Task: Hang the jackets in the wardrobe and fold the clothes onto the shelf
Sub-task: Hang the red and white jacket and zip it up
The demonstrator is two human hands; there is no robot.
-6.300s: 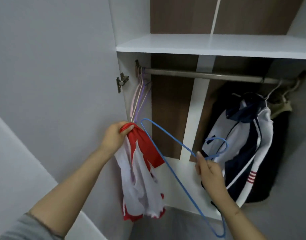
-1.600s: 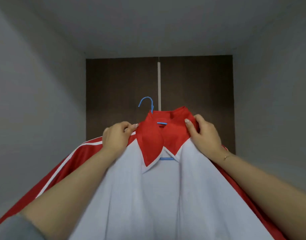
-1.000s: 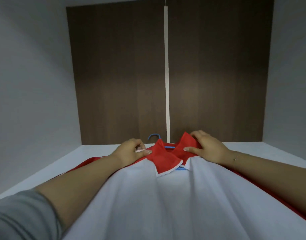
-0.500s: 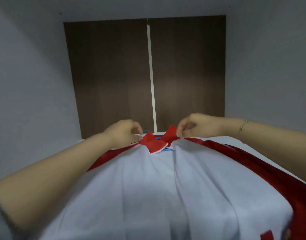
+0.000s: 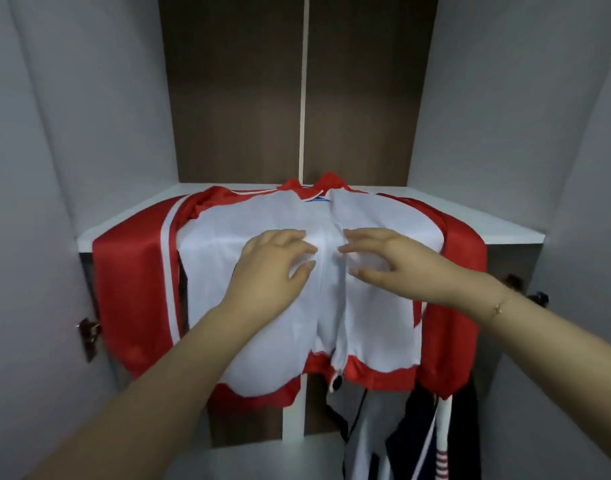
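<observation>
Wardrobe [image 5: 89, 98] fills the frame; brown back panel [image 5: 238, 88] centre top, white shelf [image 5: 498, 226] across the middle.

Red-and-white jacket [image 5: 262, 358] lies spread front-up on that shelf at frame centre, collar toward the back, hem and both sleeves hanging over the front edge. A bit of blue hanger [image 5: 318, 199] shows at the collar, so my read is it's on the hanger but not on the rail yet. Hanging this one is left, plus any folding; no folded clothes in view.

Lower right: a dark-and-white jacket [image 5: 414, 434] hangs below the shelf, so at least one looks done.

Left hand [image 5: 276, 261] and right hand [image 5: 376, 254] hover at or rest on the white front, either side of the zipper line, fingers loosely spread, gripping nothing.

Obstruction: draped hem and sleeves cover the opening below the shelf. Door hinge [image 5: 87, 332] at left edge.
</observation>
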